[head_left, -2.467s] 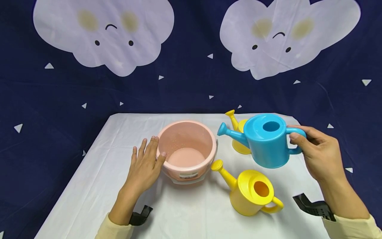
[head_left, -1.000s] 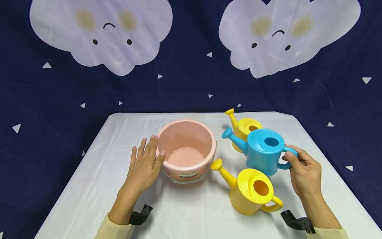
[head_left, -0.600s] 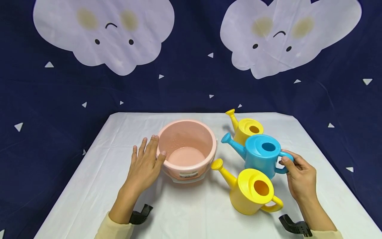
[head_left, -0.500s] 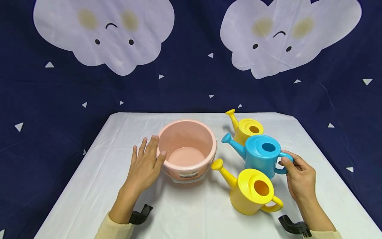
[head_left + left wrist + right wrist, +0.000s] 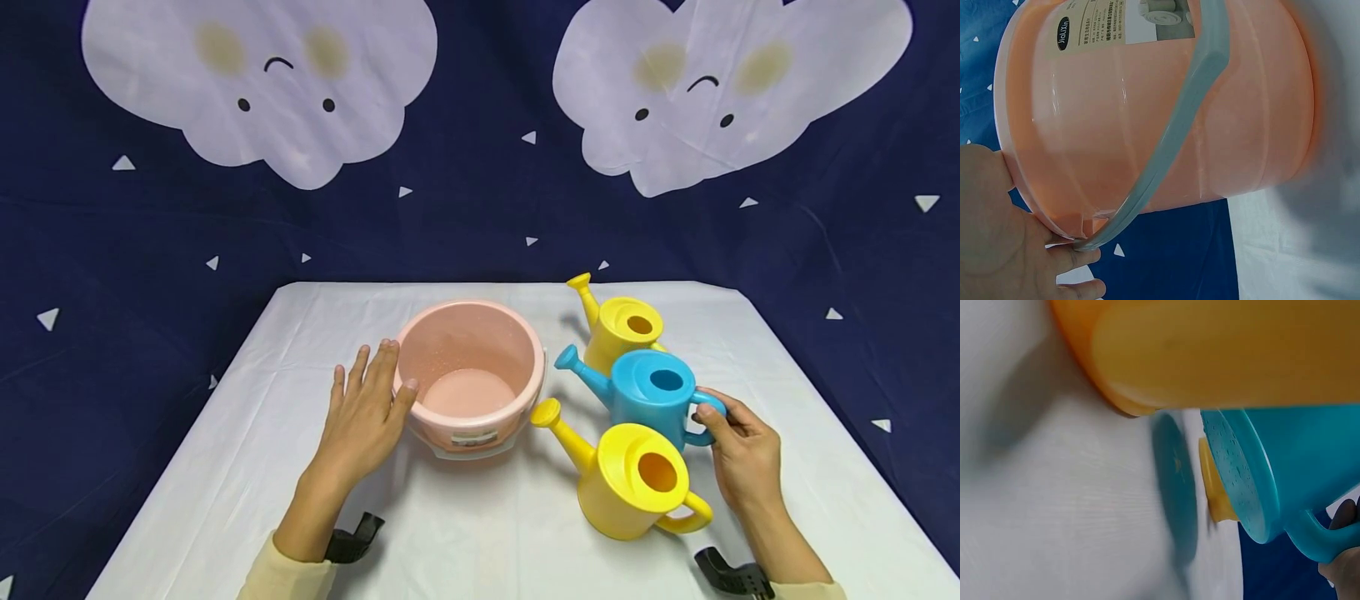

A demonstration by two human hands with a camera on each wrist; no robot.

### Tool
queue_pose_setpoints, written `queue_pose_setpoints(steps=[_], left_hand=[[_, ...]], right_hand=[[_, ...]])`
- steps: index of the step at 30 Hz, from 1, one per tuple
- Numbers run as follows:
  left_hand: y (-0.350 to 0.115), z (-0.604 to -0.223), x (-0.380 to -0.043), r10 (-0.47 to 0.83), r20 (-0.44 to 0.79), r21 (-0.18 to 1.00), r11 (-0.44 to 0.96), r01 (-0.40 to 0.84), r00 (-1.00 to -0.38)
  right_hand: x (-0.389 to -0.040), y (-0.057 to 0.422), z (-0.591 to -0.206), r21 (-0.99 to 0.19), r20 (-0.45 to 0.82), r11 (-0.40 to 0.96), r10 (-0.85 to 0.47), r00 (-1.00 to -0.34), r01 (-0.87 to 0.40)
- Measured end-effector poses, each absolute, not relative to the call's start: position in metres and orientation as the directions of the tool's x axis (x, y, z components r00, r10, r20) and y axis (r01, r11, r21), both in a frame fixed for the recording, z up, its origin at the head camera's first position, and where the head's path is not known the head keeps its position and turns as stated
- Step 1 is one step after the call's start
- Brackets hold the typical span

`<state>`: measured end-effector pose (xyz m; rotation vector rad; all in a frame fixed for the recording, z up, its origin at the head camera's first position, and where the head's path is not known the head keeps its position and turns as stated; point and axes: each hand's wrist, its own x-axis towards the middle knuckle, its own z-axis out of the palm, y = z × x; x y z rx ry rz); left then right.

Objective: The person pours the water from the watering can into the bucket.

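My right hand (image 5: 750, 462) grips the handle of a blue watering can (image 5: 648, 404), its spout pointing left. In the right wrist view the wet underside of that blue can (image 5: 1235, 469) is held just off the table, above its shadow. A yellow watering can (image 5: 618, 492) stands nearer to me, and a second yellow watering can (image 5: 611, 342) stands behind the blue one, partly hidden by it. My left hand (image 5: 356, 421), fingers straight, rests against the left rim of a pink bucket (image 5: 450, 421). The left wrist view shows its grey bail handle (image 5: 1172, 131) hanging down.
A white cloth covers the table (image 5: 247, 433). Behind it hangs a dark blue curtain (image 5: 480, 225) with clouds and small triangles. Droplets dot the bucket's inner wall. The front yellow can's spout reaches close to the bucket's right side.
The right hand has brought the blue watering can down and left, from raised at the right to between the two yellow cans. The left hand and bucket have stayed put.
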<state>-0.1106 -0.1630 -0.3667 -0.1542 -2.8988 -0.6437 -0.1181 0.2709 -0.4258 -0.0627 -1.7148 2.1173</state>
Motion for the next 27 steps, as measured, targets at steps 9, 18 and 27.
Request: queue_pose_setpoints(steps=[9,18,27], left_hand=[[-0.163,-0.367,-0.111,0.064,0.180,0.416,0.899,0.135,-0.982],[-0.162,-0.367,-0.111,0.069,0.174,0.425,0.895,0.138,-0.982],[-0.162,-0.368,-0.111,0.071,0.176,0.419,0.897,0.140,-0.982]], right_hand=[[-0.119,0.270,-0.435,-0.931,0.241,-0.192,0.312,-0.919,-0.309],[-0.117,0.267,-0.442,-0.921,0.213,-0.245,0.337,-0.917,-0.304],[-0.110,0.270,-0.450,-0.917,0.239,-0.248,0.289,-0.927,-0.314]])
